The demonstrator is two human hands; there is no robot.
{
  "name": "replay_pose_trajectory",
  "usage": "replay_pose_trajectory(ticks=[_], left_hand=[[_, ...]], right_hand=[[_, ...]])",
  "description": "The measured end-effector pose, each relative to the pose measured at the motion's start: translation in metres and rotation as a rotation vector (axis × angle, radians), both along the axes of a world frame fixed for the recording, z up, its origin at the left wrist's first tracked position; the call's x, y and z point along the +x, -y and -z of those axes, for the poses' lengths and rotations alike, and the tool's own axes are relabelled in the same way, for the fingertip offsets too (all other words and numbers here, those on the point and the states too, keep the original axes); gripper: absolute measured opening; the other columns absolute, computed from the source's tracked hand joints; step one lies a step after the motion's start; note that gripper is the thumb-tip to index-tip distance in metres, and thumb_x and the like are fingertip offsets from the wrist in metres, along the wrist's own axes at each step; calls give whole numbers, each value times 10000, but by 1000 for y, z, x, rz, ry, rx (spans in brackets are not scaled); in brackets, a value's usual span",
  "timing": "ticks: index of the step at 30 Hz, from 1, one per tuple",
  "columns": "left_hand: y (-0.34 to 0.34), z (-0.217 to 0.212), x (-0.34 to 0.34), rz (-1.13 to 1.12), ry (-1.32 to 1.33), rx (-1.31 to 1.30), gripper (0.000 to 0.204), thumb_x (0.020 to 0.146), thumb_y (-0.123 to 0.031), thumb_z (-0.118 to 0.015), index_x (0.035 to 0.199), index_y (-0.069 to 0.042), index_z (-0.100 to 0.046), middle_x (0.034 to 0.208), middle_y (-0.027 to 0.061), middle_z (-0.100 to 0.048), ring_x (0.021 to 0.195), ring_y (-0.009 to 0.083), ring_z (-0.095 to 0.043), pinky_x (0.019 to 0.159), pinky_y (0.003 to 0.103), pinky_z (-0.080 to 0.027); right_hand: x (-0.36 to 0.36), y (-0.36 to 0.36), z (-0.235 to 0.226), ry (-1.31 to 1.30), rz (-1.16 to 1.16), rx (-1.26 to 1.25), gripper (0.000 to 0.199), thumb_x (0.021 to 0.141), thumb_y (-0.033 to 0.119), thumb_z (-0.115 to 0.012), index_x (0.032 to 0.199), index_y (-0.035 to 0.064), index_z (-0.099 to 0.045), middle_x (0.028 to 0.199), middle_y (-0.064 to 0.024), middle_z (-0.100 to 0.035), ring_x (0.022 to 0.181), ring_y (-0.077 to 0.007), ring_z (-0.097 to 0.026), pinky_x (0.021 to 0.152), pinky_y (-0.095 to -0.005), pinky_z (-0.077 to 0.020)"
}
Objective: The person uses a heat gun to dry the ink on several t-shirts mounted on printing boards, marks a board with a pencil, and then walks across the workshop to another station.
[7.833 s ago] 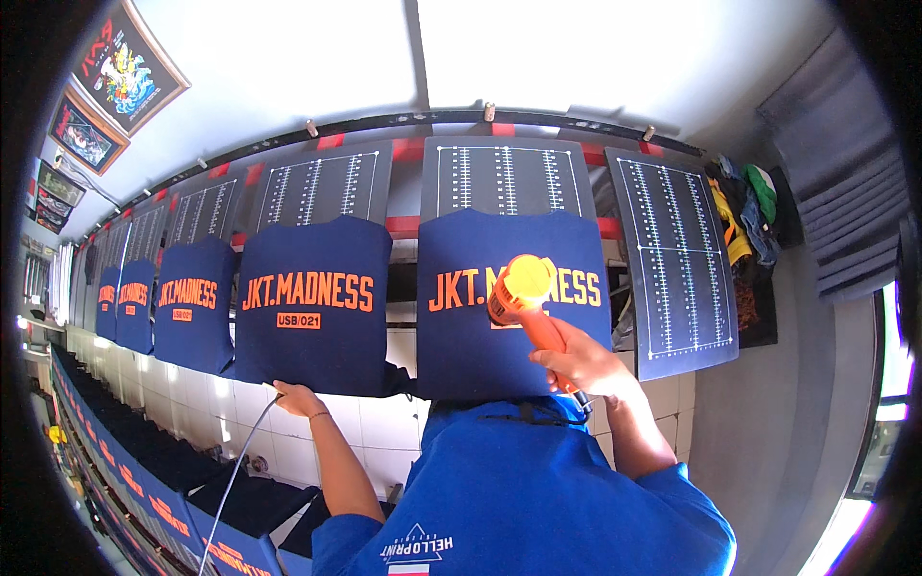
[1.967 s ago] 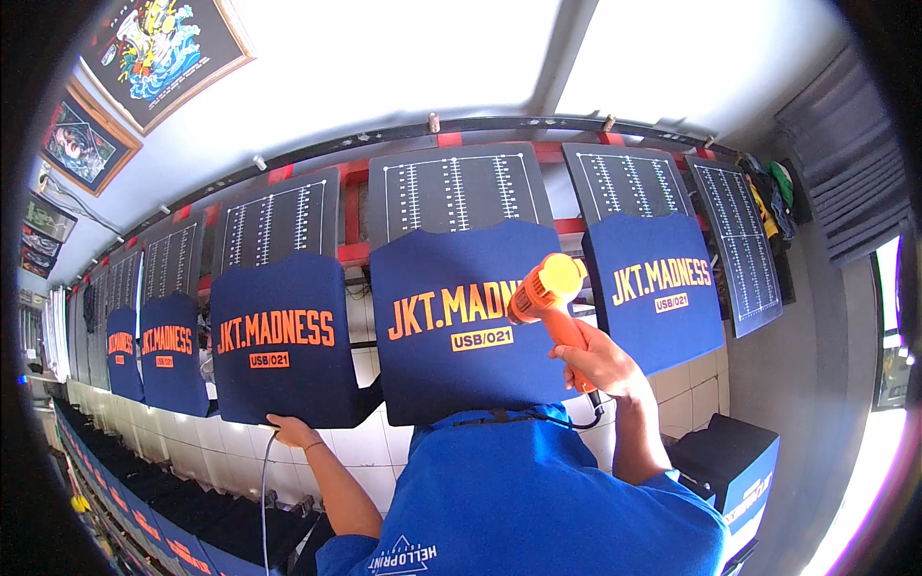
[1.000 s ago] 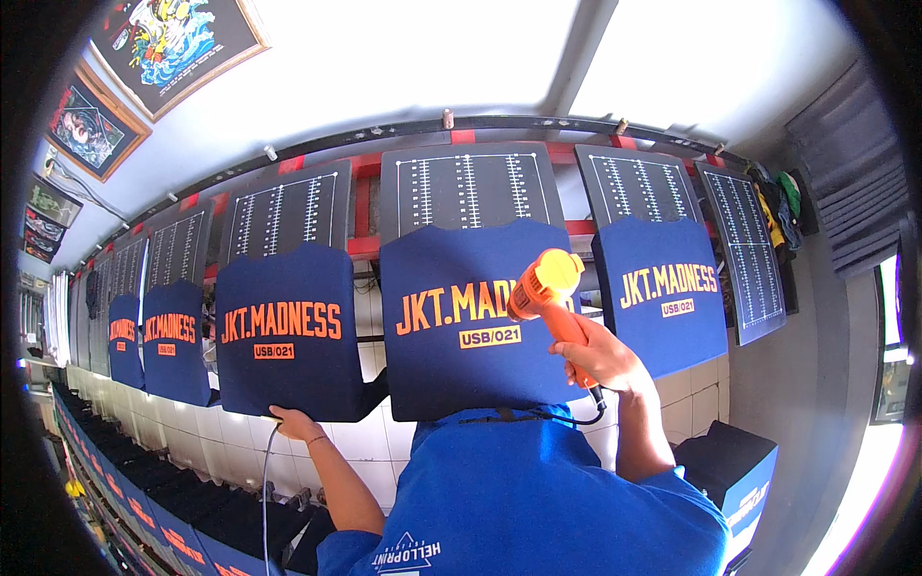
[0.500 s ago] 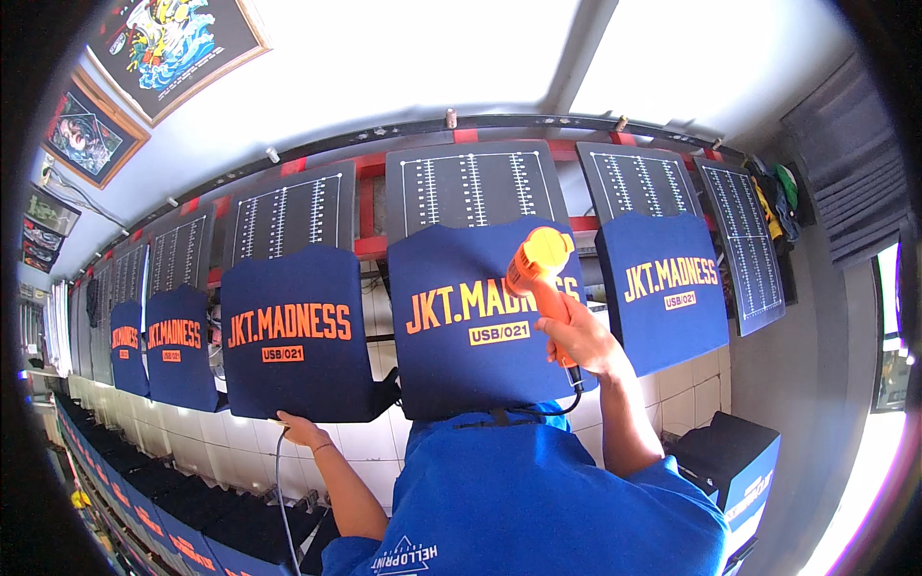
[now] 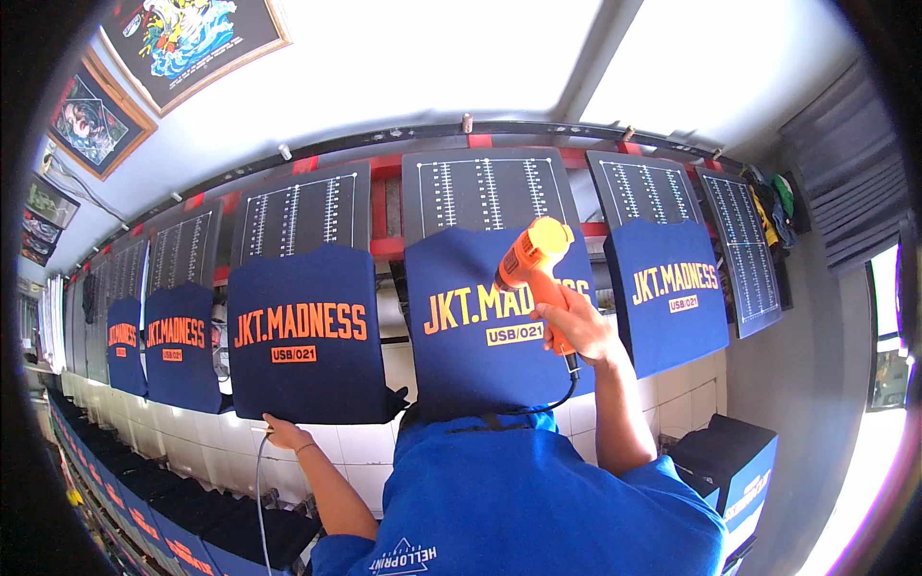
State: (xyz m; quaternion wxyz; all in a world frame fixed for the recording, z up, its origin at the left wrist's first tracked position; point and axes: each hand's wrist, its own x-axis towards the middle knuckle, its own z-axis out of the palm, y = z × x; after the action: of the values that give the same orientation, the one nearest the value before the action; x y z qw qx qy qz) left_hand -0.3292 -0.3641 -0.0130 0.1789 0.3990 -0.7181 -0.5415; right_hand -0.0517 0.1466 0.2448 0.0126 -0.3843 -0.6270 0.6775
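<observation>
My right hand [image 5: 582,331] is wrapped round the handle of an orange heat gun [image 5: 540,269] with a black cord at its base. The gun is over a navy shirt [image 5: 480,374] with orange-yellow print, stretched on a dark board [image 5: 456,187]. Its nozzle tilts down and left and covers part of the lettering. To the left, my left hand [image 5: 285,432] is closed on a grey cable [image 5: 261,499] at the lower edge of another navy printed shirt [image 5: 303,379]. The cable hangs down from the fingers.
More printed navy shirts lie on boards in the row, one to the right [image 5: 669,326] and several to the left. A red frame [image 5: 387,206] with a dark rail supports them. Further dark shirts line the lower left, and a shirt-covered board [image 5: 744,480] stands lower right.
The heat gun has moved left across the print and its nozzle has swung further left. My left hand has slid slightly left along the neighbouring shirt's edge. The whole view has shifted a little.
</observation>
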Motion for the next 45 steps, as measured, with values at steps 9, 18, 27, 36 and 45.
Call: replay_pose_trajectory(ticks=[9, 18, 27, 36, 45], left_hand=[[-3, -2, -8, -25, -65, 106, 574, 936, -443, -635, 1071, 114, -625, 1060, 218, -674, 883, 299, -690, 730, 379, -618], [-3, 3, -6, 45, -133, 260, 608, 939, -493, -623, 1080, 99, -612, 1070, 182, -664, 875, 270, -674, 753, 374, -597], [1, 7, -8, 87, -144, 284, 617, 927, -502, -638, 1090, 92, -604, 1083, 169, -657, 878, 259, -668, 763, 366, -588], [3, -2, -2, 228, -134, 437, 632, 917, -527, -641, 1178, 46, -585, 1179, 146, -634, 977, 254, -655, 852, 363, -559], [0, -3, -2, 203, -91, 412, 681, 935, -527, -608, 1281, 56, -543, 1230, 158, -619, 1033, 257, -645, 883, 375, -555]], right_hand=[[3, 20, -12, 81, -28, 65, 321, 931, 241, -608, 1129, 6, -519, 700, -54, -587, 587, -124, -615, 519, -258, -503], [19, 38, -13, 61, -23, 12, 352, 928, 223, -610, 1171, -12, -512, 729, -61, -598, 591, -128, -615, 512, -262, -506], [28, 47, -8, 106, 82, 58, 384, 907, 219, -629, 1197, -4, -508, 758, -63, -604, 594, -132, -625, 533, -279, -527], [20, 55, -26, 227, -9, 105, 370, 944, 195, -578, 1234, -18, -493, 885, -88, -636, 628, -122, -618, 575, -281, -536], [7, 49, -23, 175, -85, 62, 303, 932, 170, -604, 1161, -9, -519, 806, -75, -614, 610, -125, -624, 556, -281, -533]])
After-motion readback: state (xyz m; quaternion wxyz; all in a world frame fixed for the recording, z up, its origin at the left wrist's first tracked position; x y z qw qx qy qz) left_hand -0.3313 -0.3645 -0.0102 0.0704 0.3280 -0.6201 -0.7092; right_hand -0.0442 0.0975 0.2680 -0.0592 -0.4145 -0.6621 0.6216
